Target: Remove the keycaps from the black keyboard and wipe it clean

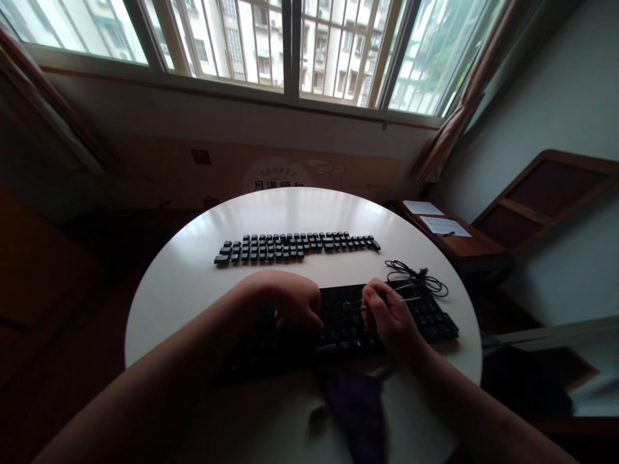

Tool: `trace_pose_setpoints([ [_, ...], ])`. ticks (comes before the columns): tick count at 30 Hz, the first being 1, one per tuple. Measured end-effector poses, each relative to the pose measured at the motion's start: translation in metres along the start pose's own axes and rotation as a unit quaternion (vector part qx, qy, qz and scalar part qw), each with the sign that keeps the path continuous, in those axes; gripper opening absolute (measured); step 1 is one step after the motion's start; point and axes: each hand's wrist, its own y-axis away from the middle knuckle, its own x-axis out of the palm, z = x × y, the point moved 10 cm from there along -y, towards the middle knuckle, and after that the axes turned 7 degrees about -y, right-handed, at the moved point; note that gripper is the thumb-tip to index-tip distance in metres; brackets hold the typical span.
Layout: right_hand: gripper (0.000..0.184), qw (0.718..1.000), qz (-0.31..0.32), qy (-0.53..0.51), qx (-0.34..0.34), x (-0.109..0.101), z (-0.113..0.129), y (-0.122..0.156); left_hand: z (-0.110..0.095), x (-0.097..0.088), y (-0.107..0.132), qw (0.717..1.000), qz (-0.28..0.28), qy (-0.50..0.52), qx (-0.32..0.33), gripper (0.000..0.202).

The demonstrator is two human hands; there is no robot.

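A black keyboard (338,335) lies across the near part of the round white table (178,290), some of its keys pulled off. My right hand (387,316) is closed around a wire keycap puller (409,293). One end of the wire sticks out to the right, the other points left over the keyboard, where a small dark piece, perhaps a keycap, shows at its tip. My left hand (294,299) rests bent over the keyboard's middle with its fingers curled; what lies under them is hidden. Loose black keycaps (290,247) stand in rows beyond the keyboard.
A coiled black cable (420,277) lies behind the keyboard's right end. Blurred purple cloth (355,406) shows at the near edge, beside a small dark blur. To the right, papers (445,226) and a pen lie on a wooden surface (459,243). Windows stand behind.
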Motion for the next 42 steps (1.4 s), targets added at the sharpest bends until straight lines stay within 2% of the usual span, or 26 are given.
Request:
trace_pose_setpoints([
  [5, 0.028, 0.995, 0.084, 0.040, -0.045, 0.016, 0.011, 0.008, 0.002, -0.018, 0.004, 0.995, -0.089, -0.035, 0.020, 0.050],
  [9, 0.028, 0.991, 0.104, 0.025, -0.084, 0.019, 0.026, 0.012, -0.001, -0.031, 0.007, 0.988, -0.143, -0.031, 0.052, 0.056],
  [14, 0.027, 0.988, 0.106, 0.038, -0.103, 0.020, 0.029, 0.013, -0.008, -0.031, 0.009, 0.988, -0.137, 0.011, 0.074, 0.051],
  [18, 0.022, 0.984, 0.080, 0.087, -0.130, 0.019, 0.031, 0.010, -0.010, -0.038, 0.012, 0.980, -0.176, 0.014, 0.087, 0.042],
  [22, 0.018, 0.966, 0.024, 0.152, -0.209, 0.011, 0.048, 0.012, -0.003, -0.042, 0.010, 0.976, -0.187, 0.051, 0.097, 0.033],
  [26, 0.019, 0.917, -0.106, 0.239, -0.300, -0.012, 0.071, 0.022, 0.005, -0.041, 0.009, 0.977, -0.164, 0.104, 0.091, 0.034],
  [28, 0.021, 0.890, -0.133, 0.288, -0.329, -0.015, 0.081, 0.027, 0.005, -0.041, 0.010, 0.978, -0.160, 0.095, 0.090, 0.036],
  [30, 0.025, 0.876, -0.103, 0.317, -0.348, -0.007, 0.089, 0.027, 0.002, -0.043, 0.013, 0.979, -0.172, 0.060, 0.091, 0.035],
  [33, 0.035, 0.881, 0.005, 0.327, -0.341, 0.015, 0.092, 0.016, 0.002, -0.047, 0.017, 0.976, -0.195, 0.034, 0.085, 0.030],
  [35, 0.041, 0.881, 0.058, 0.347, -0.315, 0.027, 0.092, 0.002, 0.005, -0.046, 0.017, 0.974, -0.190, 0.082, 0.089, 0.030],
  [37, 0.042, 0.873, 0.086, 0.377, -0.296, 0.036, 0.094, -0.016, 0.008, -0.042, 0.017, 0.966, -0.169, 0.163, 0.109, 0.035],
  [39, 0.039, 0.867, 0.115, 0.389, -0.290, 0.044, 0.098, -0.035, 0.012, -0.041, 0.018, 0.953, -0.155, 0.228, 0.129, 0.042],
  [42, 0.030, 0.860, 0.170, 0.383, -0.291, 0.059, 0.103, -0.063, 0.023, -0.046, 0.023, 0.935, -0.165, 0.280, 0.139, 0.051],
])
